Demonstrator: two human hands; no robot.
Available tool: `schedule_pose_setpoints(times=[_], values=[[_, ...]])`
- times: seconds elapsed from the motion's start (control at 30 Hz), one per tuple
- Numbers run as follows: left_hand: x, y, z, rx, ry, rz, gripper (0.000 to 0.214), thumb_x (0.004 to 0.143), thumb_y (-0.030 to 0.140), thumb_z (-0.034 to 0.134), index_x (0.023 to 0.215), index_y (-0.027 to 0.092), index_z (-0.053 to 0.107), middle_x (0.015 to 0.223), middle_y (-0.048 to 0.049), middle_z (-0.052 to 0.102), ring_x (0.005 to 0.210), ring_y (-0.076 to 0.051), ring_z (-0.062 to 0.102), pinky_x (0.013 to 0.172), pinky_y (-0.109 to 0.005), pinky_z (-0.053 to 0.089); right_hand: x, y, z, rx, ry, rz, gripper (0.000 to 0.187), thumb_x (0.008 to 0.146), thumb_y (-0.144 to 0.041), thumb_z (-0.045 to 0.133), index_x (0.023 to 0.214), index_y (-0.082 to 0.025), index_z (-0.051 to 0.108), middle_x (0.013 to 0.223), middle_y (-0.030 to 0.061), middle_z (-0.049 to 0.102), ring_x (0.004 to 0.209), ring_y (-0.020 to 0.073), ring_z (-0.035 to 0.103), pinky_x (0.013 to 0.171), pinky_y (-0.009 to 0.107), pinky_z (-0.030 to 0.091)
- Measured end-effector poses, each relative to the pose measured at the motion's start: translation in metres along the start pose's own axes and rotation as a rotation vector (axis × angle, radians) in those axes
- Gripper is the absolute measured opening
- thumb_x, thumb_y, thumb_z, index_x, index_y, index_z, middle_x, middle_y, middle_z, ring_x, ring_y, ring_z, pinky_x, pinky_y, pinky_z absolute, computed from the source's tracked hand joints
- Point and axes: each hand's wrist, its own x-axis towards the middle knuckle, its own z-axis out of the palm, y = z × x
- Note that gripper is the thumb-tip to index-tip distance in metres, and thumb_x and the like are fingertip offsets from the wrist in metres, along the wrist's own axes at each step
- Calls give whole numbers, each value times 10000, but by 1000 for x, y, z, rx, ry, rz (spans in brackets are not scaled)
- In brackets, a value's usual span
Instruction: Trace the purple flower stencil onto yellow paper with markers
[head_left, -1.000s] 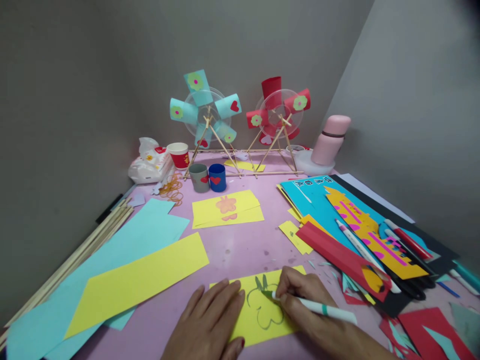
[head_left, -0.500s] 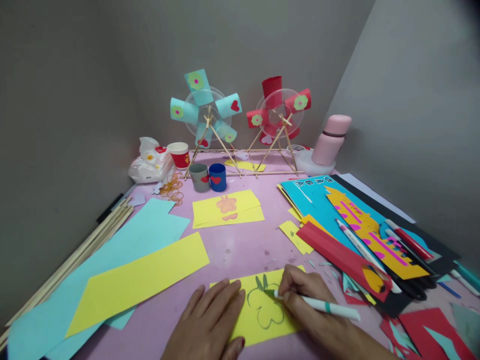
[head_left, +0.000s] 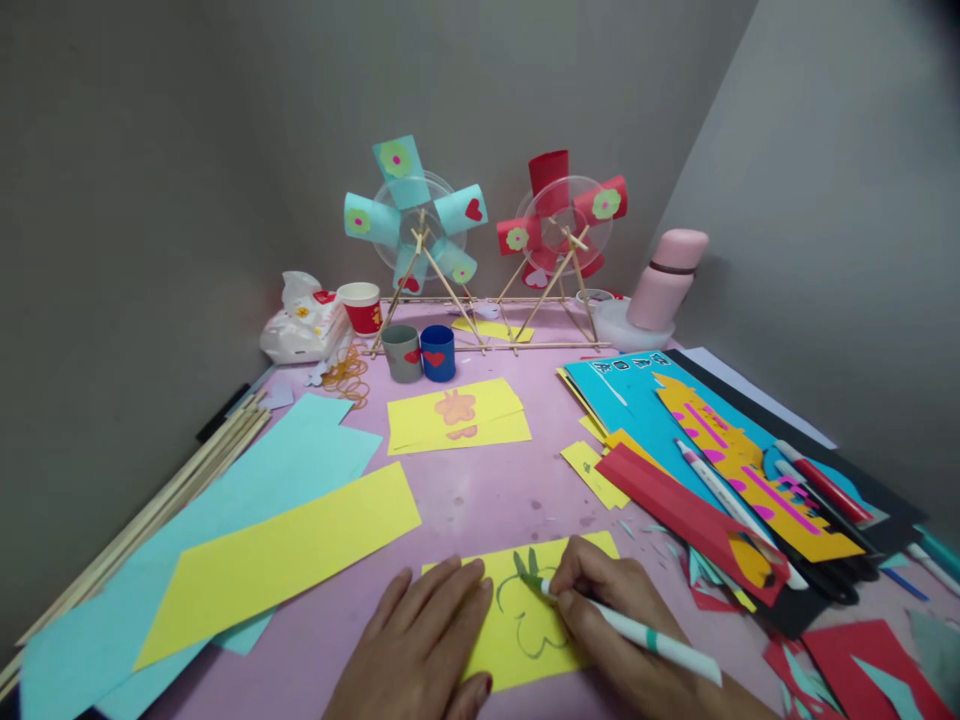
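My right hand [head_left: 611,610] grips a white marker [head_left: 660,645] with a green band, its green tip touching the drawing near the top. Under it lies a yellow sheet of paper [head_left: 502,650] with a green outline of rounded lobes and two short thick strokes above. My left hand [head_left: 420,635] rests flat on the sheet's left side, fingers stretched out. Beyond the hands, other yellow sheets [head_left: 491,430] carry an orange flower-like shape. A long yellow strip [head_left: 285,560] lies to the left over light blue paper [head_left: 225,510].
Two paper-and-stick wheels, one light blue [head_left: 416,220] and one red [head_left: 559,225], stand at the back. Grey [head_left: 401,362] and blue [head_left: 438,360] paper rings sit before them. A pink bottle [head_left: 664,280], a blue card [head_left: 622,395] and red scraps [head_left: 870,655] are on the right; sticks [head_left: 150,530] lie left.
The marker has tilted a little, its back end now lower, and its tip has shifted slightly over the top of the drawing. My left hand stays in place. The view has shifted slightly.
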Motion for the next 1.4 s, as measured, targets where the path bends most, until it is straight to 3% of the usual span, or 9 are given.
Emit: schedule_pose_setpoints(times=[0.3,0.53,0.7,0.83,1.13,1.4], values=[[-1,-1,6,-71,16,-23,506,860,343,579,1344,238,471,1299,-36,595,1160,-213,570,979,-328,463,-1,-1,3,-27,-9,35,65,792,-215,423,732,-222,448,525,-68,395,484,120,384,481,232,287],[-1,1,1,9,-11,-13,468,861,367,583,1300,219,514,1300,-34,593,1146,-217,579,945,-328,489,0,-4,2,-44,-35,18,75,804,-222,407,737,-222,440,551,-62,410,494,124,393,496,238,292],[-6,-1,14,27,73,18,494,870,382,540,1317,178,490,1305,-52,589,1150,-221,569,933,-332,494,1,-4,3,-53,-52,10,77,806,-235,412,733,-225,432,548,-62,410,486,122,391,488,231,291],[-9,-1,20,-18,72,-5,511,880,365,518,1359,204,446,1326,-40,572,1190,-213,536,983,-334,453,2,-6,3,-79,-68,-4,81,805,-232,407,729,-227,433,555,-55,427,491,124,409,493,231,301],[-3,0,8,16,28,3,488,871,345,547,1329,190,477,1315,-35,582,1166,-209,555,966,-321,461,5,-10,3,-140,-107,-9,106,772,-254,404,709,-211,477,562,-21,490,499,138,472,505,234,349],[-8,-1,19,-18,71,3,501,903,363,481,1373,196,433,1353,-25,547,1215,-212,509,1011,-343,422,6,-11,4,-163,-116,-31,142,756,-267,403,694,-197,510,555,-8,509,493,136,478,499,232,354]])
